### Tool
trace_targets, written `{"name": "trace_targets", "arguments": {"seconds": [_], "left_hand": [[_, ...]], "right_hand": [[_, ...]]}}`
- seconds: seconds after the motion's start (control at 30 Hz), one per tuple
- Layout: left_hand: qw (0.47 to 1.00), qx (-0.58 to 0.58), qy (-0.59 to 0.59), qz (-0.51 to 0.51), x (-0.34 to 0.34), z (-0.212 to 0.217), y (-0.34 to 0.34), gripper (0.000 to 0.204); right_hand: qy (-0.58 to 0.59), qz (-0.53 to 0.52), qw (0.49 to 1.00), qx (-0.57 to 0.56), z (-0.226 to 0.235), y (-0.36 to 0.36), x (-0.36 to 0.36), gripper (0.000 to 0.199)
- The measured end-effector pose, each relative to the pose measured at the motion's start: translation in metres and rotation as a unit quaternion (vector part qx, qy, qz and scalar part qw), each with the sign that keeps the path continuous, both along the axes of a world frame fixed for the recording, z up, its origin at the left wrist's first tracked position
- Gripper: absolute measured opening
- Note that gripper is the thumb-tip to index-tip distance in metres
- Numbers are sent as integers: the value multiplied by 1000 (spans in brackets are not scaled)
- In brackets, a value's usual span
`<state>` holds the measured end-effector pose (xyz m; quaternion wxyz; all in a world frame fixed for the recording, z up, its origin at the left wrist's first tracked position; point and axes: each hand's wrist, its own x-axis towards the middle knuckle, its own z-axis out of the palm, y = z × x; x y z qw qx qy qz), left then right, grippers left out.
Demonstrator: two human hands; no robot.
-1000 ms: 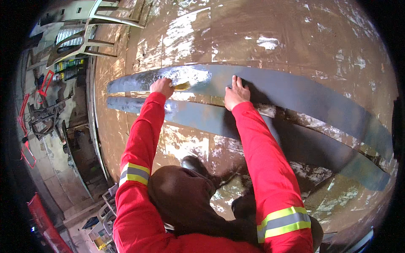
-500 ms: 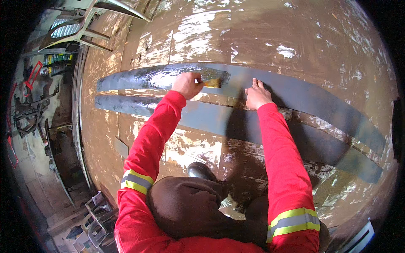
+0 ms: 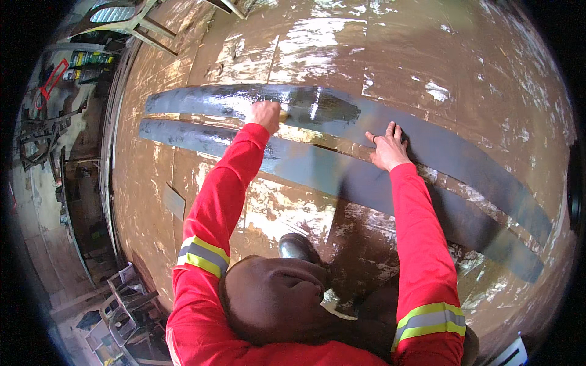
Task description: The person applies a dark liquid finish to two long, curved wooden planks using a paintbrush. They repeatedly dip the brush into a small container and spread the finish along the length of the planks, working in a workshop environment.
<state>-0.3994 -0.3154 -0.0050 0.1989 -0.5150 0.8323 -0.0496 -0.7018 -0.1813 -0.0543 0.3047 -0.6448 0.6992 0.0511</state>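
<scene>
Evidently, in the head view, two long, tapering grey strips lie side by side across the middle of the frame, on a brown floor (image 3: 452,67) scuffed with white. The upper strip (image 3: 467,160) carries a dark, glossy coating (image 3: 332,108) over its left half; the lower strip (image 3: 305,166) is darkened only towards its left end. A narrow gap parts them, perhaps so that each edge can be reached separately.

Left of centre, the left hand (image 3: 264,114) is over the upper strip, its fingers curled into a fist around a tan tool (image 3: 283,115), mostly hidden, maybe a brush; the tight grip would suit firm strokes. Right of centre, the right hand (image 3: 389,149) has its fingers spread, tips on the upper strip's uncoated part, probably to steady it while keeping clear of the gloss.

Below centre, a dark boot (image 3: 298,247) stands near the lower strip. A chair frame (image 3: 135,24) sits at upper left.
</scene>
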Motion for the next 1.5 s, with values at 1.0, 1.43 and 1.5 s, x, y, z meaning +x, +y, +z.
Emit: {"name": "trace_targets", "arguments": {"seconds": [1.0,1.43,1.5], "left_hand": [[965,65,252,5,-104,-4,3,16],[999,-50,19,-8,-90,-2,-42,11],[998,-11,58,-30,-122,-10,-33,14]], "right_hand": [[-4,-16,998,-53,-24,7,-1,44],[-6,-23,999,-35,-10,5,3,41],[-7,-22,999,-40,-13,4,4,35]]}}
